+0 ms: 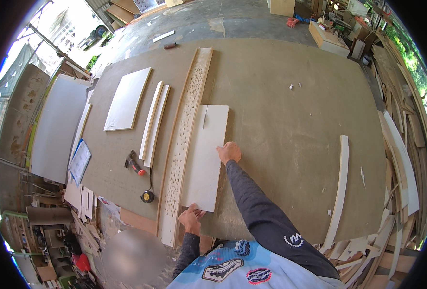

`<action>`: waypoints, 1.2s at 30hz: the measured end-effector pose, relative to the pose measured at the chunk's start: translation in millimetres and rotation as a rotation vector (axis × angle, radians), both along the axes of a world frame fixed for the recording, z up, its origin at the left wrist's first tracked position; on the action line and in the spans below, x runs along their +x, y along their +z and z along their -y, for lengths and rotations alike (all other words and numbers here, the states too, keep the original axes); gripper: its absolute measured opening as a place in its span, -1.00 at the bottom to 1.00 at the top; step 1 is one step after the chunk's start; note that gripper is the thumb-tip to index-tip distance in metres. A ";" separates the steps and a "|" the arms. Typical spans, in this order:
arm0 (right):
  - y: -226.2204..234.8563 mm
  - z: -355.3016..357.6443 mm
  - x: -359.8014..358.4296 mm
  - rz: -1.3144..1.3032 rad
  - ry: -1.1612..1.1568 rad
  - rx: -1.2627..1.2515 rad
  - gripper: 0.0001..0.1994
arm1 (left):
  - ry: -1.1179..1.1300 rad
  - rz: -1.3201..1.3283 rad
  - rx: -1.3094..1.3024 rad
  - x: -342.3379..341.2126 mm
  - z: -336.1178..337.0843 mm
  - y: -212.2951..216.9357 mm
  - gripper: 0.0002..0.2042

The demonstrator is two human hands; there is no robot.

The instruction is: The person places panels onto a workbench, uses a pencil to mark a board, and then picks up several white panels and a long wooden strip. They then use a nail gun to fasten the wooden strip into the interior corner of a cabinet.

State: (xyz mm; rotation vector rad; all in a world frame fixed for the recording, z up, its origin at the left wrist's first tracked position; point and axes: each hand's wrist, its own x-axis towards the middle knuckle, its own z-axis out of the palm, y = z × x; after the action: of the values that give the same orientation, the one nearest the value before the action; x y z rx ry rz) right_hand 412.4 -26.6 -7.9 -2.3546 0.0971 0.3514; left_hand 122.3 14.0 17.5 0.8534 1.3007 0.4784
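One left hand (190, 220), fingers bent on near end of one white rectangular flat panel (203, 161), grip can't tell; panel lies flat just right of one long narrow white board dotted with holes (177, 166). One long narrow white strip (340, 192) well right of dotted board. Left of dotted board: one black-yellow round tape measure (147, 196), one black-red hammer (135, 165). One right hand (229, 152), right of dotted board, curled narrow, holding panel's right edge. Farther, left of dotted board: two slim white strips (156, 126) side by side, one broad white rectangular sheet (128, 99).
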 end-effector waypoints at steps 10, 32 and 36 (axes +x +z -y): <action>4.8 -9.0 37.4 0.028 -0.029 0.028 -0.70 | -0.004 0.024 0.011 39.3 -8.2 -2.2 -0.80; -1.3 -23.6 101.4 0.216 -0.004 0.012 -0.72 | 0.087 0.093 0.067 130.1 -23.4 -27.8 -0.77; -20.9 -0.3 20.1 0.399 0.125 0.217 -0.50 | 0.037 0.065 0.079 133.8 -22.2 -17.6 -0.78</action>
State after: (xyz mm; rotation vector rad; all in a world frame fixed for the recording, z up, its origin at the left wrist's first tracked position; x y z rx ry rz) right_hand 432.6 -26.3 -28.8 -2.1736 -0.2657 -0.0529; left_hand 256.1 36.2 -0.1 0.8738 1.2463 0.5850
